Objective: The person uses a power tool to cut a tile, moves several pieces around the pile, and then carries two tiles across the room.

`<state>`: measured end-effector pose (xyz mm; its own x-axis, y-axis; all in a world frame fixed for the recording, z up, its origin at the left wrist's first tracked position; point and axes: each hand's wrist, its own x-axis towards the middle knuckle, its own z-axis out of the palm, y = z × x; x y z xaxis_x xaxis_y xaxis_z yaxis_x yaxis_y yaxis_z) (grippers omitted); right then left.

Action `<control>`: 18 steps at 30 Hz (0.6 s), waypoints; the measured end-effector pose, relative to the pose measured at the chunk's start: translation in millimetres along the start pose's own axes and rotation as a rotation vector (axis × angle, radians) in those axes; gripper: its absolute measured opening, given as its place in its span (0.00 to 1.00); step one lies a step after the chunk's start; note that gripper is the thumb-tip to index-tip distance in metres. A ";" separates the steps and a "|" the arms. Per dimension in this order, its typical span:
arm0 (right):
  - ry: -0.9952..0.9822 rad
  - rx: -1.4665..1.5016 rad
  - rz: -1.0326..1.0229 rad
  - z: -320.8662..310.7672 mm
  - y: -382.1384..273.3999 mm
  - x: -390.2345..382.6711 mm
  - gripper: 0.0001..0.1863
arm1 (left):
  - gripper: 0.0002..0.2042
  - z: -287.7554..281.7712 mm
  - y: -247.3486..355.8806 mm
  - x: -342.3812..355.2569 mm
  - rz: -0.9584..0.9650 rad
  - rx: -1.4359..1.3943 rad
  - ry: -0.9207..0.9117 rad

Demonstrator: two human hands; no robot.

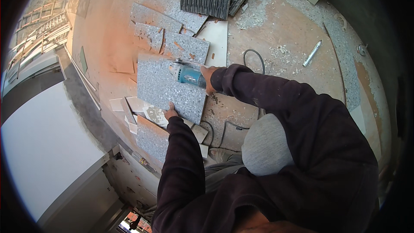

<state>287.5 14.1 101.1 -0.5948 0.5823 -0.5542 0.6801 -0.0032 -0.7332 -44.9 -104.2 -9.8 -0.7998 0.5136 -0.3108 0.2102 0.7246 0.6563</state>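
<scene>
In my right hand (209, 79) is a blue angle grinder (189, 76), gripped at its rear end. Its head and disc side lie at the far edge of a grey speckled tile (166, 87), beside another speckled slab (189, 45). Whether the disc touches the tile cannot be made out. My left hand (171, 111) holds the tile at its near edge, with some fingers on the top face; the rest are hidden. Orange dust (123, 30) spreads leftward from the grinder's head.
Dark ribbed panels (205, 2) are stacked beyond the tiles. Broken offcuts (129, 105) lie under and left of the tile. A black cable (261, 62) loops on the floor to the right, near a silver tube (312, 53). A low white wall (47, 138) stands left.
</scene>
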 end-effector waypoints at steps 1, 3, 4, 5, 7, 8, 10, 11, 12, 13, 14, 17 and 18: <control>0.007 0.001 -0.005 0.9 2.1 0.4 0.43 | 0.42 1.3 0.5 -1.6 -0.007 -0.021 -0.020; 0.015 0.003 -0.007 2.1 6.8 0.9 0.43 | 0.42 4.8 1.9 -4.5 -0.014 -0.041 -0.042; 0.004 0.021 0.008 1.5 5.9 -0.6 0.44 | 0.43 3.7 2.8 -4.6 0.001 -0.026 -0.029; -0.008 0.040 0.024 0.9 5.2 -2.4 0.45 | 0.43 2.8 3.5 -5.0 0.016 -0.011 -0.015; -0.015 0.052 0.020 0.6 6.7 -5.2 0.45 | 0.43 2.9 5.6 -9.5 0.002 -0.021 -0.023; -0.022 0.062 0.018 0.7 8.7 -6.4 0.45 | 0.43 4.7 7.7 -12.8 -0.014 -0.032 -0.031; -0.010 0.062 0.016 0.1 10.0 -10.2 0.44 | 0.42 5.2 10.0 -13.3 -0.028 -0.065 -0.048; 0.002 0.059 0.010 -0.2 9.2 -11.7 0.44 | 0.42 3.3 9.9 -11.2 -0.041 -0.101 -0.060; 0.001 0.062 0.007 0.2 9.0 -11.5 0.44 | 0.42 1.3 10.0 -8.7 -0.040 -0.099 -0.057; -0.006 0.066 0.004 0.9 11.2 -11.7 0.43 | 0.42 2.5 10.1 -8.7 -0.065 -0.119 -0.053; -0.013 0.070 0.001 1.7 13.4 -12.2 0.42 | 0.41 4.1 9.8 -9.3 -0.090 -0.139 -0.049; -0.005 0.064 0.013 2.4 17.4 -15.0 0.41 | 0.41 6.1 10.3 -13.8 -0.077 -0.179 -0.052; -0.008 0.064 0.015 2.1 18.2 -16.3 0.41 | 0.41 6.2 10.9 -13.7 -0.080 -0.178 -0.052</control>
<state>308.6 2.8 95.9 -0.5882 0.5756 -0.5681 0.6602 -0.0638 -0.7484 -28.1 -100.5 -2.6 -0.7786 0.4843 -0.3991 0.0407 0.6736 0.7380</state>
